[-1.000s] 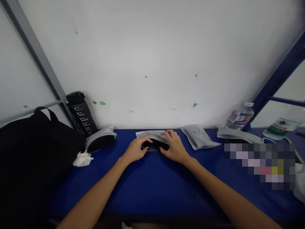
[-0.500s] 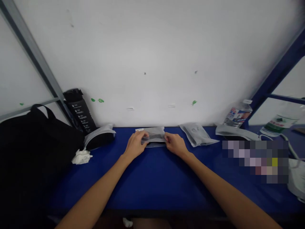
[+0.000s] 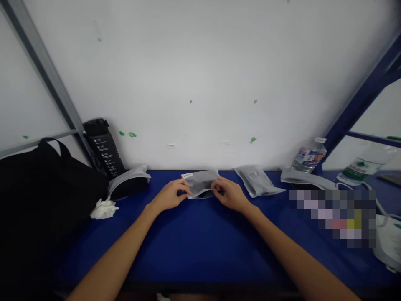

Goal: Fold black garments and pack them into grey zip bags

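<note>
A translucent frosted plastic pouch [image 3: 198, 180] lies on the blue tabletop [image 3: 200, 242] near the wall, its mouth toward me and slightly parted. Something dark shows inside, too dim to name. My left hand [image 3: 171, 195] pinches the pouch's near left corner between thumb and fingers. At the near right side, my right hand [image 3: 231, 194] has its fingers curled and closed on the pouch's edge. A small white label sits at the pouch's far left corner.
To the right lie another frosted pouch [image 3: 257, 180] and a third one [image 3: 307, 179]. On the left are a pouch with a black item [image 3: 130, 187], crumpled tissue [image 3: 104, 209], a black bottle [image 3: 105, 148] and a black bag [image 3: 40, 200]. Clear plastic bottles [image 3: 308, 156] stand at right.
My left hand has slid left and nearer along the pouch to its corner. My right hand has shifted slightly inward along the mouth. More of the pouch's top face shows now.
</note>
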Motion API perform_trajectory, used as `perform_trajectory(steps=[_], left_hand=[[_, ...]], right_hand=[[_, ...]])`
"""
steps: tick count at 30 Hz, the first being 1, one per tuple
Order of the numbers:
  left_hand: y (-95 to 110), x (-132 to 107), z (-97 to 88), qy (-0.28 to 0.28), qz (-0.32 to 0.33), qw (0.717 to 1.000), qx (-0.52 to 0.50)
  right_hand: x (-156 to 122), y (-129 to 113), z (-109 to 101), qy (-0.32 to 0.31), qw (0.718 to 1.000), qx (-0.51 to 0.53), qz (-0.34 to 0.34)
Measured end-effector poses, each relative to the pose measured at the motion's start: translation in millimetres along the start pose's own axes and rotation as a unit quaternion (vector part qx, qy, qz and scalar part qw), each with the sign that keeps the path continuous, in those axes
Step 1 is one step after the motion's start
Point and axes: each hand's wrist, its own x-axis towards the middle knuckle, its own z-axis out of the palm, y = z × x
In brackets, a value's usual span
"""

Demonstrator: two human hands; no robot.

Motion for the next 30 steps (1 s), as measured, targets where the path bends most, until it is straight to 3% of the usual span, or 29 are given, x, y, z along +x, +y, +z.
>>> perform_trajectory(steps=[4,13,17,21,26,30], left_hand=[[-1.7,0.2,0.0,-0.006,0.008,1.000,-0.004],[6.8,2.6,12.6,-0.001,0.011,0.999,-0.045],[10.0,3.9,15.1,0.002,0.004,0.997,-0.073],[12.9,5.4,18.0,0.003,0.005,0.997,-0.075],[14.2,5.5,21.3,0.030,0.003,0.998,-0.050],[14.0,5.1,23.6,0.044,0.013,0.998,-0.041]], right_hand=[[1.4,1.4,4.3,-0.049,0.999,0.000,-0.004],[-3.3,-26.4,3.7,-0.056,0.992,0.082,-0.080],[0.8,-20.1,13.4,-0.033,0.993,0.105,-0.052],[4.5,-19.4,18.1,-0.026,0.998,0.051,-0.009],[0.1,-35.6,11.1,-0.043,0.993,0.074,-0.085],[-2.7,-39.9,15.1,-0.021,0.987,0.056,-0.146]])
